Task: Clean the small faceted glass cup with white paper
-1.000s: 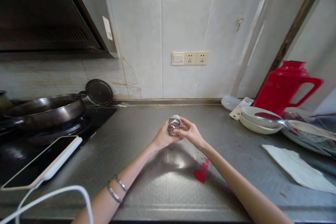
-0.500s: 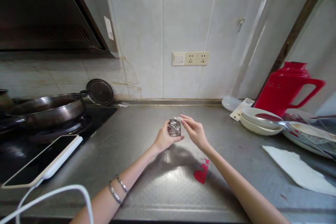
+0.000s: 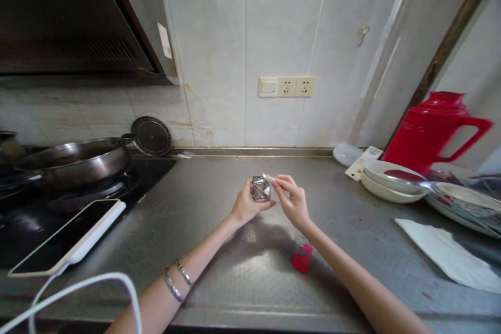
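Observation:
Above the middle of the steel counter, my left hand is wrapped round a small shiny block, silvery and brownish, with a creased surface like foil or clear wrap. My right hand is closed in a pinch at the block's upper right edge. Between its fingertips is a small whitish scrap; whether it is joined to the block I cannot tell. Below my right wrist, a torn red piece lies flat on the counter.
At left are a steel pan on the black hob and a phone with a white cable. At right stand a red thermos jug, stacked bowls and a white paper sheet. A dark hood overhangs the hob.
My right hand has shifted slightly, its fingers still pinched at the block's upper edge. My left hand keeps its hold on the block. The whole view has moved a little.

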`<state>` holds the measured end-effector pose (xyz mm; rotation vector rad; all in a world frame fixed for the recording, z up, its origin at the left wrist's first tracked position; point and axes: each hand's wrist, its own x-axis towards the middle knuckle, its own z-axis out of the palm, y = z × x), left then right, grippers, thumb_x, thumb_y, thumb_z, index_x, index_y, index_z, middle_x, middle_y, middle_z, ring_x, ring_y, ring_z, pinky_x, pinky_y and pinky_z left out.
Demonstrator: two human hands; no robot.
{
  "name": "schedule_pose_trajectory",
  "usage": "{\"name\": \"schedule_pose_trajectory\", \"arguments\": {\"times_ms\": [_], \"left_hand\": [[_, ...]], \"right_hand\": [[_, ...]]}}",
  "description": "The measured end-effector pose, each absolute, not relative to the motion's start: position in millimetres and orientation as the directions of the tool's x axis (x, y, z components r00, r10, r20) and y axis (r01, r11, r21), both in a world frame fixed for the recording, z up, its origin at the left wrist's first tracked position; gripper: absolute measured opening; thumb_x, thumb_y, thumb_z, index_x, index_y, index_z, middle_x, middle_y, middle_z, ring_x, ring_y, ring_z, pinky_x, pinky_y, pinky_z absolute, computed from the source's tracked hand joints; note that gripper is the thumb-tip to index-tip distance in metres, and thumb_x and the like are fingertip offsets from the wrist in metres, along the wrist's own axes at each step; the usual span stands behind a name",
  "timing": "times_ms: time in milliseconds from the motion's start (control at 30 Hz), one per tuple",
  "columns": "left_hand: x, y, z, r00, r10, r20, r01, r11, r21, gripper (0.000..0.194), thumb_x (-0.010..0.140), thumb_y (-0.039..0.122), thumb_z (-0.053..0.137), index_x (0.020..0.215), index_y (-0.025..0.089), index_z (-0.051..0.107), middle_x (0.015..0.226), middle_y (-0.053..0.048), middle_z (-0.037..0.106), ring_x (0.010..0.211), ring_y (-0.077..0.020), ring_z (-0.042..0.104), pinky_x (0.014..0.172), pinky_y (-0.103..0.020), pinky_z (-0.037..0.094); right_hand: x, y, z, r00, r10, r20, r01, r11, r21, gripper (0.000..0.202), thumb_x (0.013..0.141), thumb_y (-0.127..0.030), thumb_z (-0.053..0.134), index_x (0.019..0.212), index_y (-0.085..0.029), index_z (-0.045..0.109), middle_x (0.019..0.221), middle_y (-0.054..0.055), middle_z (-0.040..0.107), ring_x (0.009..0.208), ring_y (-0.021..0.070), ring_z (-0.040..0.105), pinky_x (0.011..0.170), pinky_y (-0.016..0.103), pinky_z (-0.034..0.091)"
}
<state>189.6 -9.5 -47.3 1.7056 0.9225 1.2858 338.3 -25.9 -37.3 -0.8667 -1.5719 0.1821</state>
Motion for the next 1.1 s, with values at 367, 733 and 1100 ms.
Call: {"name": "schedule_pose_trajectory", "arguments": {"times_ms": [367,733,1100], "left_hand": [[191,-9,-58,0.325,0.868,0.375,0.172,-0.444,0.879,0.082,0.049,0.031,0.085,0.120,0.016,0.046,0.097,-0.007,0.067,0.085,-0.0206,0.065,0.076,-0.032,0.050],[190,-8,-55,0.234,0.893,0.383,0.225,-0.433,0.873,0.072,0.052,0.028,0.082,0.115,0.017,0.049,0.097,-0.006,0.067,0.084,-0.0198,0.063,0.071,-0.029,0.049],[195,-14,-56,0.212,0.928,0.305,0.395,-0.367,0.842,0.074,0.049,0.033,0.082,0.113,0.017,0.050,0.087,-0.004,0.068,0.077,-0.0207,0.064,0.065,-0.029,0.048]], "right_hand": [[341,-21,-40,0.059,0.674,0.737,0.398,0.661,-0.636,0.021,0.088,-0.031,0.053,0.087,-0.023,0.073,0.085,0.004,0.068,0.080,0.0175,0.065,0.071,0.028,0.052],[335,-32,-40,-0.114,0.457,0.882,0.481,0.802,-0.353,0.028,0.091,-0.019,0.047,0.108,-0.026,0.067,0.105,0.007,0.070,0.097,0.0205,0.066,0.084,0.036,0.055],[352,-22,-33,-0.387,0.328,0.862,0.569,0.820,-0.056,0.030,0.087,-0.009,0.045,0.108,-0.021,0.063,0.095,0.008,0.073,0.090,0.0198,0.068,0.091,0.045,0.049]]}}
